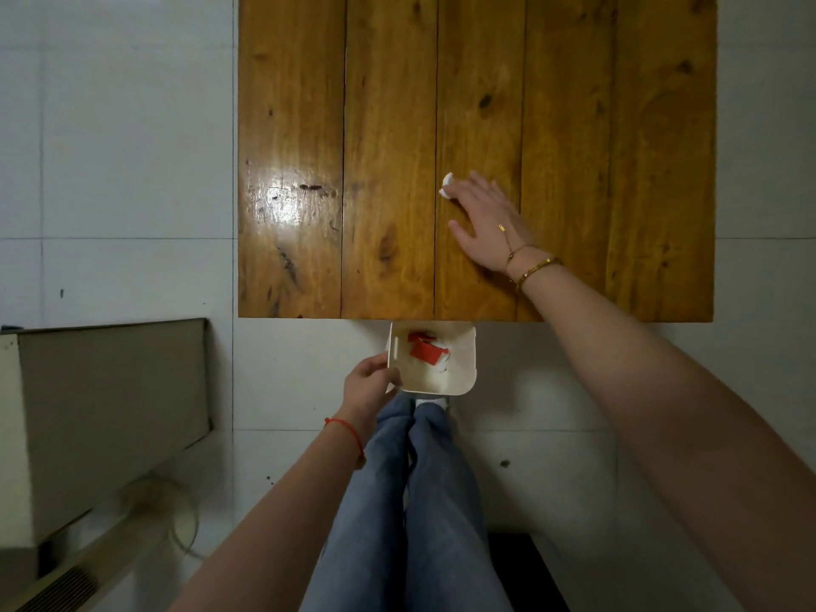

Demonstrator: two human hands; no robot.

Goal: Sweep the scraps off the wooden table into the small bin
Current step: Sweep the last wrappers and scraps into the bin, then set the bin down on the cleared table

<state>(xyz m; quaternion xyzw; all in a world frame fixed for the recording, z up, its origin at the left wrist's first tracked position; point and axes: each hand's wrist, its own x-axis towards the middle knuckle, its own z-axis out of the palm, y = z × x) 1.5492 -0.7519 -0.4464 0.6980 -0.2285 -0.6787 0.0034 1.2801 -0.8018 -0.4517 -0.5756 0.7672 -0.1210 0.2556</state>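
A small cream bin [459,373] hangs just below the near edge of the wooden table [388,125]. My left hand [368,382] grips the bin's left rim. Red scraps [423,348] and some white bits lie inside it. My right hand [488,218] lies flat on the table top, fingers spread and pointing left. A white paper scrap [447,185] rests on the wood, touching its fingertips.
The floor around the table is pale tile [119,125]. A beige boxy appliance [101,417] stands on the floor at the lower left. My legs in blue jeans [419,501] are under the bin. A dark object [525,567] sits at the bottom edge.
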